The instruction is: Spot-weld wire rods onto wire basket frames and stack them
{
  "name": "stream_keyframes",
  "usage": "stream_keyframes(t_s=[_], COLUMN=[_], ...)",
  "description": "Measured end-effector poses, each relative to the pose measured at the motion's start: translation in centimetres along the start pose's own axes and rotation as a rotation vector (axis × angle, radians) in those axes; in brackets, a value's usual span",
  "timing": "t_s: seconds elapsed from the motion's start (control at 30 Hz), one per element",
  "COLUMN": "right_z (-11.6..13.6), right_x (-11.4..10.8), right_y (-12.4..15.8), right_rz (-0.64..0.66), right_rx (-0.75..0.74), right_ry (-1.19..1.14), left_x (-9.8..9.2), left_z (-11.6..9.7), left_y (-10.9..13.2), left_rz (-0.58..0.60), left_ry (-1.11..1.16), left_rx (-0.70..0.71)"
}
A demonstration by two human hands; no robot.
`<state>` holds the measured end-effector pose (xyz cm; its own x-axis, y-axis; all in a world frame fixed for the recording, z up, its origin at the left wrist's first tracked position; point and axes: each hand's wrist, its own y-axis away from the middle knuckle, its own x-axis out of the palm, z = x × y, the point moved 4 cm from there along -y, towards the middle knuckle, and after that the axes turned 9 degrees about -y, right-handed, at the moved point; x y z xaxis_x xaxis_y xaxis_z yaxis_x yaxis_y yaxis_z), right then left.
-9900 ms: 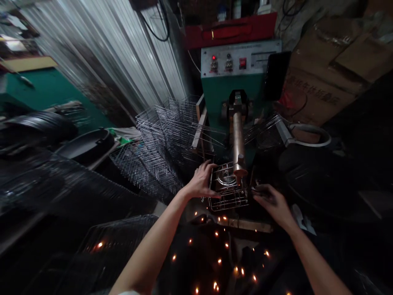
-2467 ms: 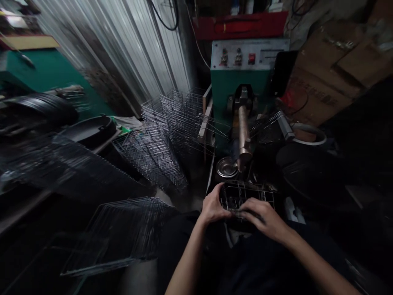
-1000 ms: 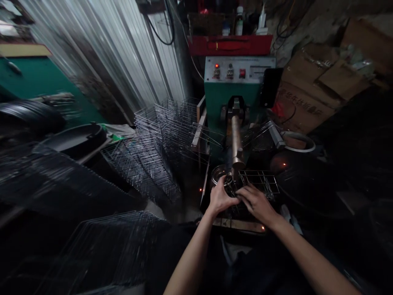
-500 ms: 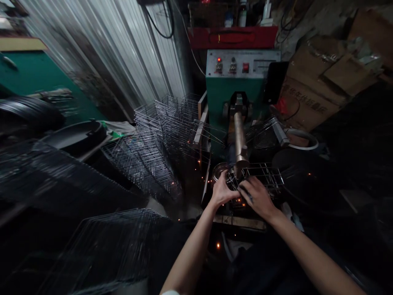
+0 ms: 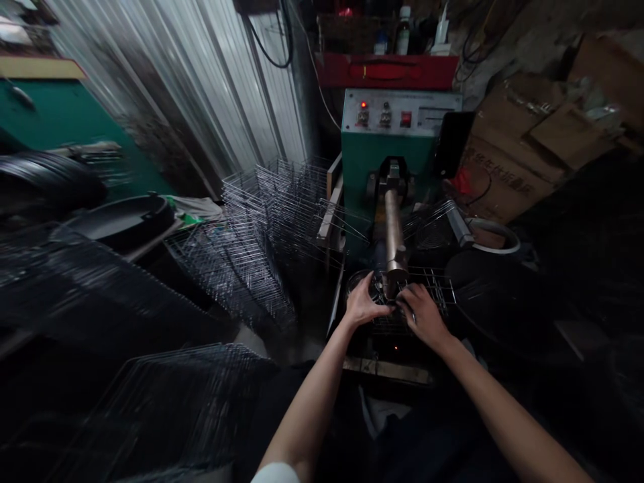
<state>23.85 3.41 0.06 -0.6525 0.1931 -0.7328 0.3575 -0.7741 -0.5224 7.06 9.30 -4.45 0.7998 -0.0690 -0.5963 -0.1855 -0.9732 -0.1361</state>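
Note:
A wire rack (image 5: 433, 285) of thin metal rods lies under the electrode arm (image 5: 395, 231) of a green spot welder (image 5: 390, 144). On its left side my left hand (image 5: 363, 302) is closed, thumb and fingers curved around the near wires beside the electrode tip. From the right, my right hand (image 5: 421, 314) pinches the rack close to the same tip, its fingertips bent inward. The wires between the fingers are partly hidden and dark. A red lamp is lit on the welder's panel (image 5: 402, 113).
Stacked wire grids (image 5: 256, 235) stand to the left, with more dark grids (image 5: 186, 389) at the lower left. Cardboard boxes (image 5: 518, 168) lean at the right. A red toolbox (image 5: 387, 71) sits behind the welder. A wooden strip (image 5: 387, 369) lies below the hands.
Many orange sparks flew around the hands earlier; now one small glowing speck shows below them. The right hand's fingers have shifted slightly. The view has tilted up a little.

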Motion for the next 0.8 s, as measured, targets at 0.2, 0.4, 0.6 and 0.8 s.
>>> stream_keyframes(t_s=[0.2, 0.4, 0.6, 0.8], right_z=[-0.05, -0.07, -0.05, 0.09], right_x=[-0.05, 0.04, 0.00, -0.12], right_y=[-0.21, -0.45, -0.46, -0.69], right_rz=[0.001, 0.021, 0.009, 0.009], right_rx=[-0.001, 0.008, 0.017, 0.019], right_ry=[-0.025, -0.034, -0.083, -0.098], left_x=[-0.14, -0.53, -0.91, -0.53], left_z=[0.17, 0.22, 0.03, 0.52], left_y=[-0.45, -0.39, -0.58, -0.20], left_rz=[-0.014, -0.002, 0.020, -0.036], left_ry=[-0.072, -0.160, -0.214, -0.224], left_rx=[0.068, 0.027, 0.047, 0.054])
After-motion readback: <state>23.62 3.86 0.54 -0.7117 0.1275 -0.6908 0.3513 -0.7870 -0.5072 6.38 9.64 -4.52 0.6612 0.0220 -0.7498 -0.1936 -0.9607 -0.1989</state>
